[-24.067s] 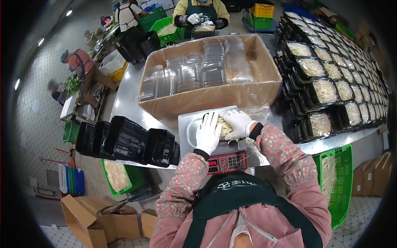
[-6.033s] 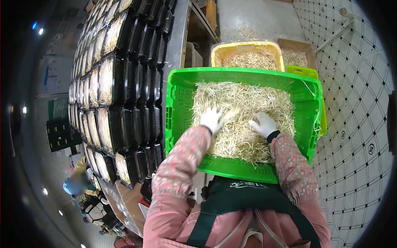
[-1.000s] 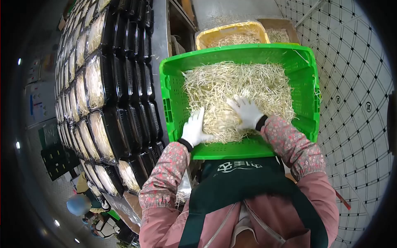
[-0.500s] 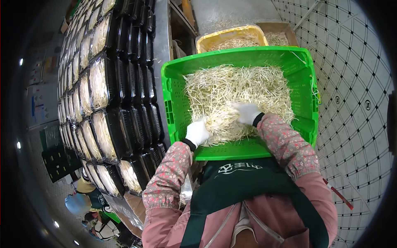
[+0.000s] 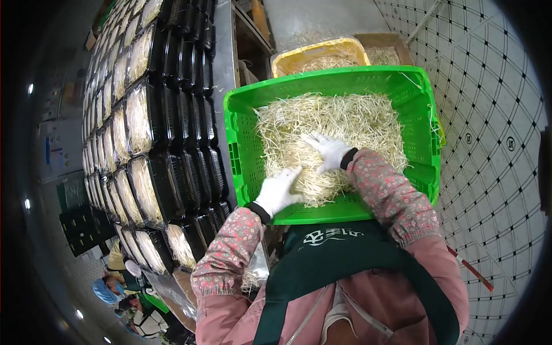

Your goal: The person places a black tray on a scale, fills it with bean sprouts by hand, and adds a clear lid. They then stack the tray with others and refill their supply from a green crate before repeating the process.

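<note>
A green perforated crate (image 5: 428, 115) stands in front of me with a thick bed of pale bean sprouts (image 5: 356, 121) in it. My left hand (image 5: 278, 192), in a white glove, rests at the near left of the sprouts with its thumb and fingers apart. Farther in, my right hand (image 5: 328, 152), gloved too, lies on top of the heap, fingers spread toward the left. A looser clump of sprouts shows between the two hands. Neither hand is closed around any sprouts.
Black trays (image 5: 184, 121) of packed sprouts are stacked on the left beside a metal table edge (image 5: 226, 75). Beyond the crate sit a yellow tub (image 5: 322, 54) and a brown bin (image 5: 385, 49). A co-worker in a blue cap (image 5: 105, 291) is at lower left.
Both hands have gone from curled against the sprouts to spread fingers. My right hand has shifted a little left across the heap. The co-worker's head has moved slightly.
</note>
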### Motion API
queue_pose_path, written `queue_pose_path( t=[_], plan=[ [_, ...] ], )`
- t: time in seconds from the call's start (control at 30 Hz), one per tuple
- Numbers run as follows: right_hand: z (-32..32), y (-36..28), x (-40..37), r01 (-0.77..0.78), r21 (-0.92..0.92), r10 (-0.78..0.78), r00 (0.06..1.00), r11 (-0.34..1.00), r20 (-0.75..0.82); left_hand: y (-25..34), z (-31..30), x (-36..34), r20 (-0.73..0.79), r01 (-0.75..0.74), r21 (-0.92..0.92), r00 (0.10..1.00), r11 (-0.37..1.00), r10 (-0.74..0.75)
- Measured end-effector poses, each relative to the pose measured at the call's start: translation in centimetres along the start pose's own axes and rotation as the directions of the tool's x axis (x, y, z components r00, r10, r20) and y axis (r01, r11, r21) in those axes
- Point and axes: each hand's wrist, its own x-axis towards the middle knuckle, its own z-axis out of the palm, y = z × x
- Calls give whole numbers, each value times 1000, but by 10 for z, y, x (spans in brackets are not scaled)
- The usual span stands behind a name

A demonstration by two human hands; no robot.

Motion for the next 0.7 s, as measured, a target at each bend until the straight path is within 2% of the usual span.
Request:
queue_pose_path(
  t=[0.03, 0.1, 0.17, 0.23, 0.3, 0.33, 0.37, 0.4, 0.43, 0.47, 0.5, 0.53, 0.57, 0.6, 0.63, 0.7],
  plan=[
    [1, 10, -2, 12, 33, -11, 999, 999, -34, -1, -16, 6, 117, 146, -100, 984, 984, -134],
    [-3, 40, -7, 32, 92, -23, 994, 995, -106, -16, -17, 19, -153, -2, -107, 988, 994, -15],
    [-15, 44, -14, -115, 58, 118, 992, 992, -49, -17, -21, 48, -192, -84, -51, 979, 995, 73],
    [-9, 42, -16, -212, -3, 212, 977, 977, -3, -21, -3, 73, -95, -25, -12, 995, 1000, 23],
    [23, 46, -13, -207, -23, 208, 978, 978, 14, -36, 30, 89, 40, 69, -168, 997, 983, -63],
    [32, 40, -11, -234, -25, 235, 971, 972, 52, -26, 28, 89, 74, 126, -83, 990, 989, -120],
    [40, 37, -12, -260, -25, 261, 961, 965, 89, -25, 31, 91, 136, 203, -131, 973, 970, -185],
    [43, 32, -18, -280, 61, 281, 960, 958, -1, -27, 37, 92, 203, 283, -172, 947, 944, -247],
    [49, 36, -18, -266, 53, 265, 964, 963, 17, -32, 45, 92, 271, 364, -205, 913, 908, -305],
    [55, 42, -16, -249, 43, 248, 968, 968, 33, -41, 57, 93, 234, 286, -182, 942, 941, -241],
    [58, 48, -15, -232, 31, 231, 972, 972, 46, -37, 49, 93, 290, 326, -152, 917, 933, -274],
    [55, 48, -23, -187, -1, 187, 981, 982, -55, -25, 35, 93, 343, 364, -121, 888, 923, -305],
    [49, 54, -25, -207, 2, 207, 977, 978, -53, -18, 28, 92, 395, 401, -90, 855, 912, -337],
    [41, 66, -25, -226, 4, 226, 973, 974, -48, -15, 29, 91, 374, 352, 14, 866, 936, -332],
    [26, 70, -27, -243, 5, 243, 969, 970, -43, -18, 33, 85, 294, 306, 29, 907, 952, -300],
    [-17, 80, -43, -390, 158, 403, 913, 907, -64, -29, 43, 71, 122, 220, 71, 966, 973, -228]
  ],
)
